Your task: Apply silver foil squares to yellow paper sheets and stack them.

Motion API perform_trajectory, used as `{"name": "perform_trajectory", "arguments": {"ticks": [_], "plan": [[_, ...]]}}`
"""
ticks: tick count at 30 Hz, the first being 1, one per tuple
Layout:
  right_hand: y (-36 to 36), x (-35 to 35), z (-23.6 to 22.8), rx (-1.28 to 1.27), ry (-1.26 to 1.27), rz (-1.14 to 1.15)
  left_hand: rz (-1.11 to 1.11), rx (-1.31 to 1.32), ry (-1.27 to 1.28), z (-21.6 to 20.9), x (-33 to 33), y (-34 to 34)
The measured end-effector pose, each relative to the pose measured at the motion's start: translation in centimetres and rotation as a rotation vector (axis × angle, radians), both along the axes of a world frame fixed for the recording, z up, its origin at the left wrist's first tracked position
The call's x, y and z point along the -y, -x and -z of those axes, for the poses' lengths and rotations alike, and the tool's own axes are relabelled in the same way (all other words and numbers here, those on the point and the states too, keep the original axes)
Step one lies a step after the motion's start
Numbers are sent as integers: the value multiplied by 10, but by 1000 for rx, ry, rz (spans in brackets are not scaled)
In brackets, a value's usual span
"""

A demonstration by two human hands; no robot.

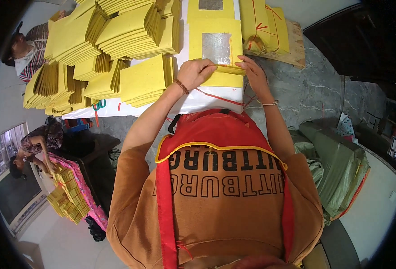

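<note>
Head cam: left hand [197, 71] & right hand [254, 71] both pinch yellow paper stack [216, 45], near counter [207, 101] edge.

Showing 2 hands [197, 71] on 1 sheet stack [216, 56], 2 tied bundles [264, 24], 1 scissors [99, 106], 2 other people [25, 49]

We see bright, even daylight, soft shadows, glare on the foil [216, 48], sharp centre, and fisheye bending toward black corners.
</note>
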State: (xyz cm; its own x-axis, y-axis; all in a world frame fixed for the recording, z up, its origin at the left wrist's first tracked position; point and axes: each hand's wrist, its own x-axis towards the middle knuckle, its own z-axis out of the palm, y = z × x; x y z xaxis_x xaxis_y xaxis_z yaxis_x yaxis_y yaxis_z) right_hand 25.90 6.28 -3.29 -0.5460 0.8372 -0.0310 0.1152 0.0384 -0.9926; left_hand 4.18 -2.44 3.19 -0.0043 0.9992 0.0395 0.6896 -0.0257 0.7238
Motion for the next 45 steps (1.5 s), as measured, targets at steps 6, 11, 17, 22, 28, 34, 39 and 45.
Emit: {"name": "perform_trajectory", "arguments": {"ticks": [6, 11, 17, 22, 28, 34, 39, 45], "plan": [[2, 0, -1, -6, 18, 15, -44, 79, 128, -2, -3, 0], [4, 0, -5, -25, 47, 18, 2, 98, 144, -1, -5, 4], [2, -1, -1, -31, 24, -1, 31, 216, 128, 15, -8, 10], [4, -3, -1, -99, 140, -1, -3, 236, 254, 10, -11, 10], [-2, -2, 6, -147, 119, -68, -30, 304, 345, 5, -13, 12], [6, 5, 14, 24, -120, 30, 353, 73, 221, -18, -9, 31], [8, -1, 19, -93, 71, 1, 251, -128, 3, 7, -16, 59], [10, -7, -7, 61, -397, 60, 184, -130, -70, 9, -22, 60]]}}
